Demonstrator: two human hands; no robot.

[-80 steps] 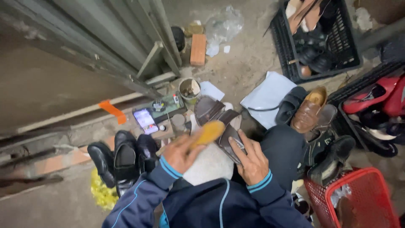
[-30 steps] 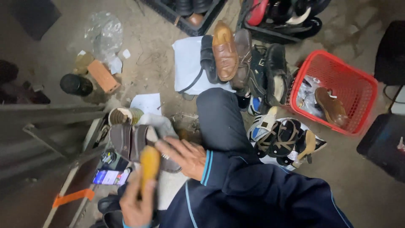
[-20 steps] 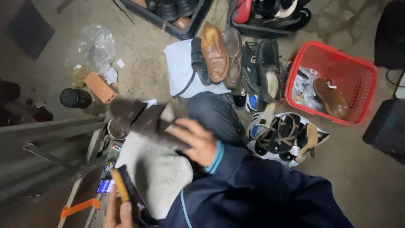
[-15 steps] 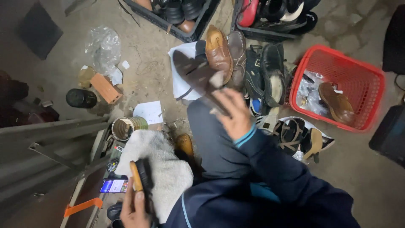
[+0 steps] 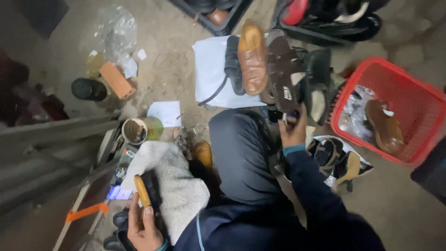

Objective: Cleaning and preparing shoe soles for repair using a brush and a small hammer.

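My right hand (image 5: 293,131) has carried the dark brown sandal (image 5: 281,76) off my lap to beside the red basket (image 5: 395,104), fingers clamped on it, while my left hand (image 5: 141,223) grips the wooden-handled brush (image 5: 144,190).

A dark brown sandal (image 5: 282,76) carries a small white mark on its strap. The brush (image 5: 142,190) has an amber handle, the cloth (image 5: 179,186) is off-white, the basket (image 5: 409,100) bright red, the shoe (image 5: 252,56) tan.

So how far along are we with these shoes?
The right hand is setting a brown sandal beside the tan shoe on the white sheet. The left hand holds a brush over the grey cloth. Sandals by the red basket lie untouched.
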